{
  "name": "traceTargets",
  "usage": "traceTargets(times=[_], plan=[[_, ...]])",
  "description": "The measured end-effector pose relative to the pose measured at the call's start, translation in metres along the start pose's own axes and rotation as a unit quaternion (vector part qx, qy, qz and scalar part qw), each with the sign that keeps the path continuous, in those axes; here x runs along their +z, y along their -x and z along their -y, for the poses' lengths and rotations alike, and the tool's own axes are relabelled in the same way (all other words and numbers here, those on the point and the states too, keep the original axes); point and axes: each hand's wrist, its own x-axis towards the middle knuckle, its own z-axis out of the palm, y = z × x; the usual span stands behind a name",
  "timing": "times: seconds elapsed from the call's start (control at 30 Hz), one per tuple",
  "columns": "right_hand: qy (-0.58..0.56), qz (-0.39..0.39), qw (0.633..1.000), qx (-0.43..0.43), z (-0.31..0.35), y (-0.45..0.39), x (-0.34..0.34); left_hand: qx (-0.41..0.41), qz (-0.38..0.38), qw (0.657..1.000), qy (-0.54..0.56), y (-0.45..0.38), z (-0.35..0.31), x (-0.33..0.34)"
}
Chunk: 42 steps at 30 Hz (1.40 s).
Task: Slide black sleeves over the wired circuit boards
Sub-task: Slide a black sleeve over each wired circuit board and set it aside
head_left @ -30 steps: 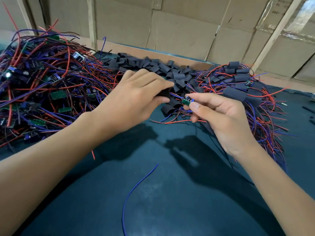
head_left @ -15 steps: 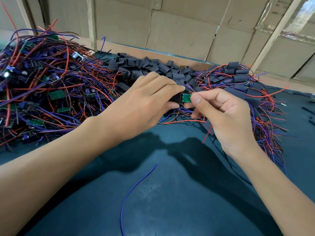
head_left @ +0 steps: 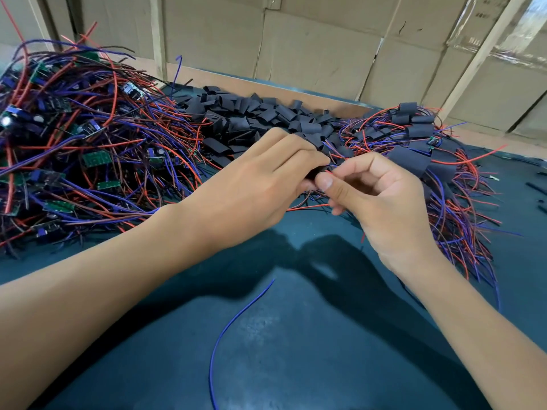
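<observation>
1. Cardboard walls back my green mat [head_left: 296,350]; at left lies a big tangle of bare boards [head_left: 74,137] (most of the work, I judge).
2. Spare sleeves [head_left: 251,116] are heaped in the middle.
3. My left hand [head_left: 254,184] clamps one sleeve [head_left: 315,174]; my right hand [head_left: 376,196] pinches its wires, the board hidden inside.
4. Finished ones [head_left: 414,143] lie at right.

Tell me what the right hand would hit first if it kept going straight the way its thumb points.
The right hand points left, so it would likely meet the left hand fingers pinching a black sleeve almost at once; depth is unclear.
</observation>
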Motion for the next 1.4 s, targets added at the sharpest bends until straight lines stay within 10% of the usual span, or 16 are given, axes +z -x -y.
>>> traceTargets(times=[0.53, 0.73, 0.87, 1.4], plan=[[0.074, -0.095, 0.991, -0.053, 0.009, -0.004, -0.014, -0.121, 0.065, 0.990, -0.026, 0.009, 0.026, -0.002], [0.238, -0.227, 0.939, -0.103, 0.009, -0.021, -0.055, -0.318, 0.263, 0.906, -0.097, 0.031, 0.068, 0.016], [0.374, -0.200, 0.905, -0.016, -0.004, -0.024, -0.066, -0.311, 0.331, 0.881, -0.134, 0.035, 0.074, 0.026], [0.325, -0.077, 0.923, -0.191, 0.001, 0.005, 0.000, -0.326, 0.201, 0.918, -0.104, 0.027, 0.066, 0.029]])
